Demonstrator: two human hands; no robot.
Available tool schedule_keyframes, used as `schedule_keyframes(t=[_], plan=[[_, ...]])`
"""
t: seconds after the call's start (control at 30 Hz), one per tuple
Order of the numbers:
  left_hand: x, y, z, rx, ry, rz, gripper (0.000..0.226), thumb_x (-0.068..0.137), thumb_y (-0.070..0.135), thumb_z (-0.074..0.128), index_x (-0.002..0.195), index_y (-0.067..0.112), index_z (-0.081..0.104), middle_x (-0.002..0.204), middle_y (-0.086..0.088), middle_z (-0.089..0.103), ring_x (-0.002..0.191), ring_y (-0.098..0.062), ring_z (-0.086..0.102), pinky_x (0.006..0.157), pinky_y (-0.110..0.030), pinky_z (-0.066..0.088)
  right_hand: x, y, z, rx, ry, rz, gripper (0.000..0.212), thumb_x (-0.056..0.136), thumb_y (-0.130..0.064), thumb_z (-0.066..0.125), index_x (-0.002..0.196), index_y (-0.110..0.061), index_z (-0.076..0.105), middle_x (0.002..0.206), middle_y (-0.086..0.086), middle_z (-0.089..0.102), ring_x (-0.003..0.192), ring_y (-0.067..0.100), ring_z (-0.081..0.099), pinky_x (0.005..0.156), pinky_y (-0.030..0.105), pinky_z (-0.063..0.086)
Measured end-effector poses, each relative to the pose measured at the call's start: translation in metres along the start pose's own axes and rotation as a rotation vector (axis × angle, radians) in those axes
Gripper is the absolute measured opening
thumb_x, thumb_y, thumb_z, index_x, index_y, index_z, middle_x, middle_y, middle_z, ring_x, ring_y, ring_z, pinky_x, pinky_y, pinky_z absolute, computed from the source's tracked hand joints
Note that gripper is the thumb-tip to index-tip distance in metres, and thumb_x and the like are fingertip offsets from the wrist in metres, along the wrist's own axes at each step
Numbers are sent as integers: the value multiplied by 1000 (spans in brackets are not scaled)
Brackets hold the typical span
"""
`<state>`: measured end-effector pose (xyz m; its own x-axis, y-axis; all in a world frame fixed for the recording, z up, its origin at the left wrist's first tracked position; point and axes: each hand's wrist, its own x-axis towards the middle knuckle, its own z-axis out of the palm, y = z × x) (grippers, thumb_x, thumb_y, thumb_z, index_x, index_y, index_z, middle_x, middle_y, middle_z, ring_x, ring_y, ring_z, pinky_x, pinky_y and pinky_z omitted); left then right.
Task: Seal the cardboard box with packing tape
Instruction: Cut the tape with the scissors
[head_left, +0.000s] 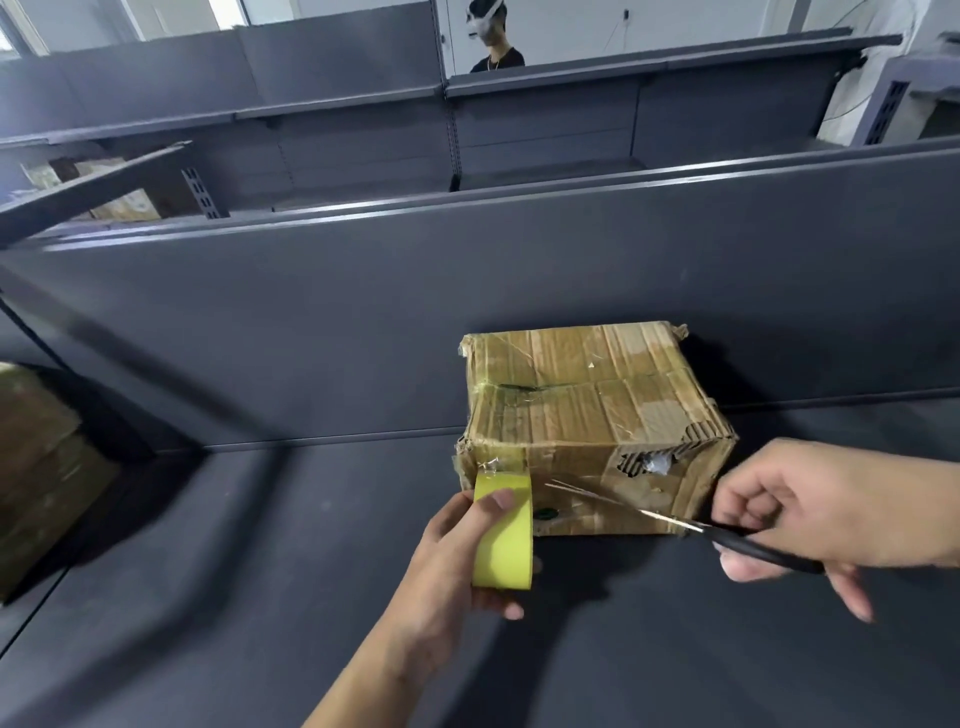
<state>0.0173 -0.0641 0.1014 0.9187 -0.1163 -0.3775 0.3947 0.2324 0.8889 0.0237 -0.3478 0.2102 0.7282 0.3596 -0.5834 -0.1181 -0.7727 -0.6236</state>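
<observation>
Head view: your left hand (457, 561) grips the yellow tape roll (504, 535), thumb over the outer face, fingers curled under it. The roll stands on edge just in front of the cardboard box (587, 410), at its front-left corner. A short clear tape strip (493, 464) runs from the roll's top up onto that corner.

Your right hand (831, 509) sits off the box's front-right corner, fingers curled round the black handles of the scissors (685, 526). The blades are parted. They cross the box's front face low down, tips pointing at the roll, just short of it.

The box rests on the dark grey shelf deck (260, 597), top flaps down, with old clear tape glinting across the top. The upper front edge on the right is torn and shows corrugation. Behind the box stands the grey back panel (363, 322); I can't tell whether they touch.

Well left of the box, another carton (41, 467) sits at the frame edge. Far behind the box, past more grey shelving, stands a second person (496, 39) in a headset.
</observation>
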Motion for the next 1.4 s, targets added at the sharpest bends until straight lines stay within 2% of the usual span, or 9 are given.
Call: schedule_keyframes(t=[0.17,0.3,0.43,0.53,0.77,0.9,1.1,1.3,1.4], plan=[[-2,-2,0,-4,0,-10,81,54,51,81,125,16,65,99,-12,73,84,-37,75,41,-30,48,10,-7,-4,83,18,-26,66,60,-55,91,85,2,69,69,8,58,43,15,35,45,29,53],[1,-2,-2,-13,14,-12,85,54,51,81,128,14,62,103,-16,71,82,-36,74,40,-29,46,18,-25,-3,-8,27,-38,57,71,-49,85,81,5,69,63,2,55,41,13,35,44,28,51],[3,-1,-4,-3,-15,-22,81,55,51,81,126,17,63,111,-23,71,83,-36,75,39,-28,46,24,-41,-2,-93,13,-29,55,74,-51,83,82,2,72,55,-3,47,43,16,37,46,27,51],[6,0,-6,-1,-11,-18,82,55,50,81,127,17,63,106,-18,73,81,-35,74,38,-27,44,28,-53,-7,-154,9,-8,50,74,-51,83,85,-3,75,59,7,40,45,17,38,46,25,50],[12,8,-12,19,-33,-18,83,54,52,81,125,13,64,102,-15,73,79,-34,75,37,-26,43,24,-69,-29,-201,23,25,23,81,-35,80,84,-13,82,68,-2,61,42,10,34,43,23,43],[13,9,-14,17,-50,-26,84,54,51,82,127,13,63,104,-16,73,81,-36,75,37,-26,43,29,-74,-33,-295,8,30,28,80,-36,80,88,-9,80,60,-5,60,39,8,34,42,22,40],[13,8,-17,-7,-65,-26,87,56,51,83,130,11,60,108,-20,71,82,-36,74,38,-26,44,25,-72,-46,-307,-57,50,17,84,-32,76,86,-16,81,70,-2,62,43,9,36,42,23,40],[14,7,-17,-15,-69,-15,82,58,51,84,129,16,62,118,-24,70,85,-40,74,38,-27,45,38,-83,-35,-352,-69,34,28,82,-36,79,91,-9,80,65,-3,63,40,7,36,42,21,41],[15,6,-18,-15,-71,-11,83,57,50,84,129,16,62,111,-20,73,85,-40,73,37,-26,43,41,-93,-34,-405,-97,63,27,84,-35,77,92,-9,80,64,-7,65,41,7,38,43,20,44]])
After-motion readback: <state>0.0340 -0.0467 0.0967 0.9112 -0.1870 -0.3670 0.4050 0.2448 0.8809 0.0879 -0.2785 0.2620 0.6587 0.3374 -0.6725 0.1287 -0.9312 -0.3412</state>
